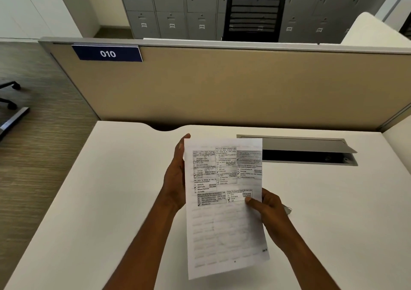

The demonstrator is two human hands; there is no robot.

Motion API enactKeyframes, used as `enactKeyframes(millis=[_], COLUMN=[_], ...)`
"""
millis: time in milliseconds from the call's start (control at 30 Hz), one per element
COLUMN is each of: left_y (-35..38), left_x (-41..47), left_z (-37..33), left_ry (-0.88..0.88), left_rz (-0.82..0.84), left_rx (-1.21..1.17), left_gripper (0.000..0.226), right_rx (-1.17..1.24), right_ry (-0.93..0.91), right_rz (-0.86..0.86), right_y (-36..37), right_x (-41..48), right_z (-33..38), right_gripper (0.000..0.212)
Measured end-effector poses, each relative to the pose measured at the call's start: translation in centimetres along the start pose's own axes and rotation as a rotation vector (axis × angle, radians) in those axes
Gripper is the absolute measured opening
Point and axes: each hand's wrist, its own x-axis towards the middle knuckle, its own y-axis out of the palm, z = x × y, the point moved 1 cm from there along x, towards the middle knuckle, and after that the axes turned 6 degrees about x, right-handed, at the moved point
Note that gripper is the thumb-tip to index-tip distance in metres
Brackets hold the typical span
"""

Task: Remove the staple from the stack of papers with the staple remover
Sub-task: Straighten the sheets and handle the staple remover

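White laminate covers the desk, which has a curved notch in its far edge and a grey cable hatch propped open over a dark slot on the right. A tan partition with a grey top rail closes off the far side and carries a navy label reading 010. Beyond it stand grey numbered lockers and the black mesh back of an office chair. Wood-look flooring shows on the left, with part of a chair base.

Both forearms reach in from the bottom edge. The left hand stands edge-on against the left side of the stack of papers, fingers extended upward behind the sheets, supporting them. The right hand pinches the right edge, thumb lying across the printed face near the lower boxes of text. The papers are lifted off the desk, upright and slightly tilted, printed side facing the camera; the print is blurred. Just behind the right hand a small silvery piece pokes out; I cannot tell what it is. No staple can be made out.
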Motion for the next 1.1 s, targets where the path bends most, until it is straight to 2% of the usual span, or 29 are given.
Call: enactKeyframes(millis=[167, 367, 533, 600, 667, 733, 800, 933, 1000, 1100], left_y=[-1.2, -0.8, -1.1, -1.5, -2.0, -2.6, -3.0, -3.7, -3.8, -4.2], left_x=[-1.3, -1.6, -1.0, -0.7, -0.7, -0.7, -0.8, -1.1, -1.3, -1.2], left_z=[1.9, 2.8, 2.6, 2.6, 2.6, 2.6, 2.9, 3.4, 3.6, 3.6], left_ry=[0.003, -0.009, -0.019, -0.027, -0.032, -0.038, -0.045, -0.066, -0.071, -0.076], left_rz=[-0.024, -0.090, -0.111, -0.123, -0.128, -0.133, -0.148, -0.161, -0.164, -0.190], left_rx=[0.217, 0.233, 0.201, 0.185, 0.169, 0.160, 0.153, 0.139, 0.136, 0.141], left_gripper=[0.034, 0.023, 0.022, 0.025, 0.027, 0.027, 0.027, 0.029, 0.028, 0.024], right_rx=[-0.028, -0.052, -0.034, -0.047, -0.085, -0.244, -0.562, -1.035, -1.230, -1.348], right_ry=[-0.027, -0.037, -0.034, -0.045, -0.058, -0.104, -0.141, 0.008, 0.049, 0.002], right_rz=[-0.042, -0.030, 0.091, 0.008, -0.142, -0.287, -0.387, -0.350, -0.319, -0.319], right_y=[-0.2, -0.3, -2.0, -3.4, -5.0, -6.7, -8.4, -10.2, -10.5, -10.8], right_x=[0.2, 0.3, 1.1, 2.1, 3.3, 4.8, 6.4, 7.5, 7.2, 6.8], right_z=[0.7, 1.0, 2.4, 3.0, 3.0, 2.1, 0.4, -3.3, -4.6, -5.8], right_gripper=[0.032, 0.031, 0.032, 0.039, 0.036, 0.016, 0.010, 0.034, 0.024, 0.010])
